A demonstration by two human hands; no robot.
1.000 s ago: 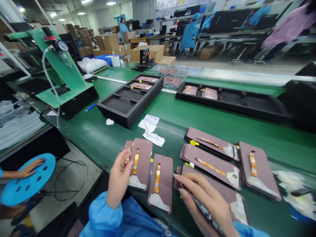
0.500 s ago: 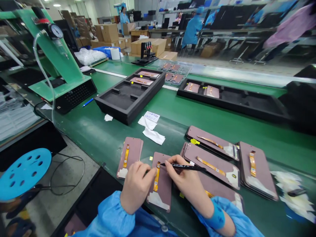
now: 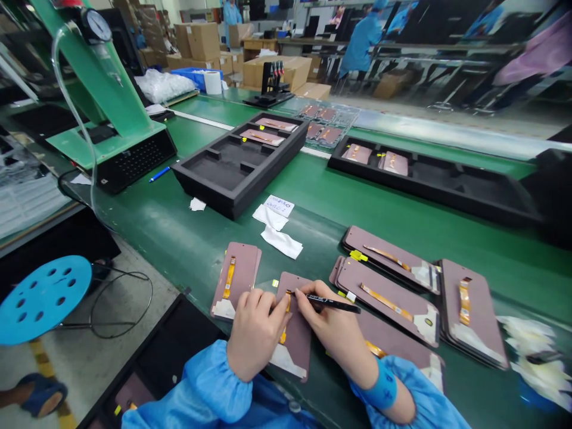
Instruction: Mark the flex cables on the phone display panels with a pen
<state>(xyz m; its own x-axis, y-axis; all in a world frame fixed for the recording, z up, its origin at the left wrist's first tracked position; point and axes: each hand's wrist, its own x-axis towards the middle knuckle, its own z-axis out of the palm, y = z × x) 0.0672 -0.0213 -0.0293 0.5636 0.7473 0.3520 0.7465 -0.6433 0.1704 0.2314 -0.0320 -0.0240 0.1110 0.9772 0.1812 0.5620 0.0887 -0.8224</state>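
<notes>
Pinning the panel point(image 3: 297, 333) at the near edge of the bench point(image 3: 187, 244), your left hand point(image 3: 254, 341) rests on its left side, fingers curled flat, gripping nothing; your right hand point(image 3: 333, 330) pinches the black pen point(image 3: 333, 305), its tip meeting the orange ribbon; the panel's long axis runs away from you.

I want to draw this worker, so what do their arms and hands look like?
Both arms wear loose, bright blue sleeves. The right sleeve ends in a snug, darker blue cuff. The left hand and right hand are bare: no gloves, rings or watch visible.
</notes>
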